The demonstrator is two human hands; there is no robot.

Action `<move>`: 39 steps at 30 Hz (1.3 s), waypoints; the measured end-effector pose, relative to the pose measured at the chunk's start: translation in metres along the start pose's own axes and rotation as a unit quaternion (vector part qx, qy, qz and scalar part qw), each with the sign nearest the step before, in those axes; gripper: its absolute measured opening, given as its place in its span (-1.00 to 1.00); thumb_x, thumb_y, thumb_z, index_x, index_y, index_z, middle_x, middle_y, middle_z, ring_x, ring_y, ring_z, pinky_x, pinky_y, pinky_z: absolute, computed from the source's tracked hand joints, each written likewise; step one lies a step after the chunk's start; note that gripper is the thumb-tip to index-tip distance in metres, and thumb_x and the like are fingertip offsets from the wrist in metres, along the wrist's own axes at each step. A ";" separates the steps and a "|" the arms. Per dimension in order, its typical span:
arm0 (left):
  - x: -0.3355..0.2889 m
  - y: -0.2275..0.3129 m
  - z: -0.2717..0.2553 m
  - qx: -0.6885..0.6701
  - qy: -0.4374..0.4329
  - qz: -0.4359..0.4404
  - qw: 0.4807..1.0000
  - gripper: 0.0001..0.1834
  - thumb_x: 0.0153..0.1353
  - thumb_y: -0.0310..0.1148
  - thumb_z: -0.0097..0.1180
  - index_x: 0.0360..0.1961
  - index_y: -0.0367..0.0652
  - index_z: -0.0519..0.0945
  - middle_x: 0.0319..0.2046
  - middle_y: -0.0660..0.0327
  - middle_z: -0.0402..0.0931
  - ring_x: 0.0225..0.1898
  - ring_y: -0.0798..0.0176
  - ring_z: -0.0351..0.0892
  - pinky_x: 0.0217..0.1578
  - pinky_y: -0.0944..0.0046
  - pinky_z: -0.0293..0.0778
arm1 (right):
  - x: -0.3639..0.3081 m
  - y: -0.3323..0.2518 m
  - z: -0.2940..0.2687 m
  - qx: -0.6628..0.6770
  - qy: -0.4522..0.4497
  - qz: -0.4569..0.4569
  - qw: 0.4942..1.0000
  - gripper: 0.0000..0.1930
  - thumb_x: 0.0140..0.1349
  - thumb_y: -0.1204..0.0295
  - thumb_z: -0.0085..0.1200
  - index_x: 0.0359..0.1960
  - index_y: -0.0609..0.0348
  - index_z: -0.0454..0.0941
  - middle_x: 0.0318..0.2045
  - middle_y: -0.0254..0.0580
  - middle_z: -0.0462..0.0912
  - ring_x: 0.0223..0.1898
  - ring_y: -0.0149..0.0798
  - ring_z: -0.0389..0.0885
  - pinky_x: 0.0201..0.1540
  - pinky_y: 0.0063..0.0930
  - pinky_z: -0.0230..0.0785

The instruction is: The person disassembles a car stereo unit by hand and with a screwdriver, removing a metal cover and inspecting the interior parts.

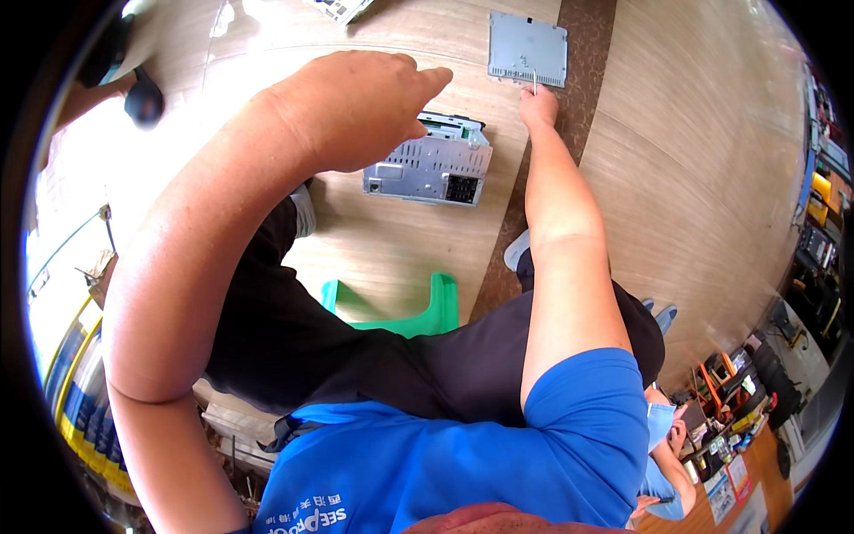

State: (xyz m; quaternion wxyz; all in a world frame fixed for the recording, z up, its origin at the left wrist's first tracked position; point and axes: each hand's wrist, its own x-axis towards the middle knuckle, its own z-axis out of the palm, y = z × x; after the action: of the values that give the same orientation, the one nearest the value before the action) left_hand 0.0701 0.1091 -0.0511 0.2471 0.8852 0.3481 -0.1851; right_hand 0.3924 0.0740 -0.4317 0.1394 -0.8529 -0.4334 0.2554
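Note:
A silver metal car stereo unit [427, 169] rests on the floor in front of me, a black connector socket on its near side. My left hand [369, 107] hovers over its far left part, index finger stretched out and thumb apart, hiding some of the unit. Farther right, my right hand [538, 109] is closed around a slim tool [535, 83] with a thin metal shaft; its handle is hidden. The shaft overlaps the near edge of a flat grey metal cover [527, 46] lying on the floor. Whether it touches the cover, I cannot tell.
Below me is a green plastic stool [440, 303]. Another metal part [342, 9] lies at the far edge. A dark brown strip [583, 53] crosses the tiled floor. Another person [663, 454] is at the lower right, near cluttered shelves [729, 392].

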 end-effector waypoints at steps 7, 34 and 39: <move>0.004 -0.001 0.006 0.011 -0.012 -0.009 1.000 -0.40 0.23 -0.38 0.21 0.29 -0.20 0.35 0.05 -0.02 0.55 0.02 -0.09 0.59 0.05 0.03 0.51 | -0.008 -0.014 0.005 0.019 0.018 0.002 1.000 -0.77 0.19 0.31 0.24 -0.18 0.14 0.69 -0.27 -0.02 0.75 -0.18 -0.06 0.72 -0.06 -0.26 0.52; 0.016 0.001 0.020 0.019 0.012 0.031 0.999 -0.51 0.31 -0.27 0.17 0.22 -0.19 0.42 -0.06 -0.01 0.61 -0.01 -0.02 0.63 0.01 0.07 0.56 | 0.003 -0.020 0.009 0.063 0.047 0.028 0.997 -0.81 0.22 0.31 0.11 -0.24 0.09 0.67 -0.24 0.08 0.71 -0.16 0.10 0.69 -0.04 -0.16 0.52; 0.018 0.003 0.020 0.020 0.000 0.031 0.999 -0.48 0.31 -0.27 0.17 0.25 -0.19 0.40 -0.04 0.00 0.61 0.00 -0.01 0.63 0.03 0.07 0.55 | 0.001 -0.024 0.009 0.080 0.050 0.043 0.995 -0.83 0.22 0.32 0.11 -0.27 0.11 0.67 -0.28 0.07 0.71 -0.18 0.10 0.69 -0.06 -0.15 0.52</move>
State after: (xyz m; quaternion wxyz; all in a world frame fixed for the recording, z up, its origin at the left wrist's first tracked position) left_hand 0.0810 0.1052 -0.0754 0.2345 0.9003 0.3169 -0.1845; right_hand 0.3718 0.0885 -0.4283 0.2178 -0.8687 -0.3666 0.2518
